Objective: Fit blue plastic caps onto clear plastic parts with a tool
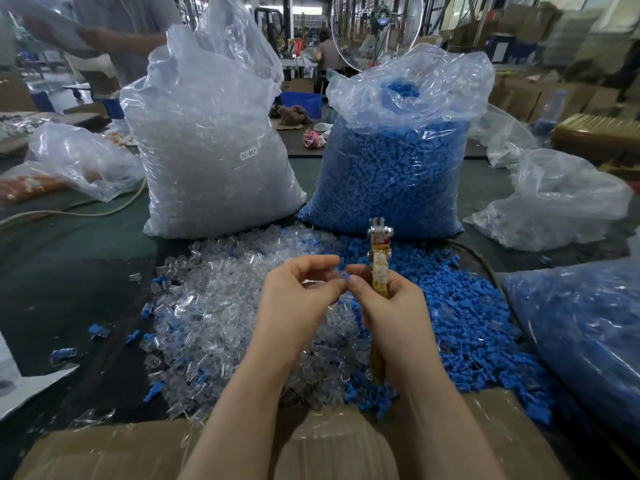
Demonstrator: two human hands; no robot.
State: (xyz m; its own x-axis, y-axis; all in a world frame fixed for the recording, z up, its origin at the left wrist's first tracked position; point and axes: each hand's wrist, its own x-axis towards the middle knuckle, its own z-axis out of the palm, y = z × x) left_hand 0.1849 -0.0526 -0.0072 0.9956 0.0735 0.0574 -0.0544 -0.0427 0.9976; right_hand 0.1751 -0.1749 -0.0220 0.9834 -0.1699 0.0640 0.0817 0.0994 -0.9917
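Observation:
A heap of clear plastic parts (221,306) covers the table's middle, with a heap of blue caps (464,313) to its right. My right hand (384,299) grips a plier-like tool (379,261) with tape-wrapped handles, its metal head pointing up. My left hand (298,289) pinches a small clear part (341,273) at its fingertips, which meet my right thumb and forefinger just left of the tool. Both hands hover above the heaps. The pinched piece is blurred, and a bit of blue shows at it.
A tall bag of clear parts (211,140) and a bag of blue caps (398,161) stand behind the heaps. More plastic bags (561,202) lie right and left. A cardboard box (329,445) sits at the near edge. A person (114,32) stands far left.

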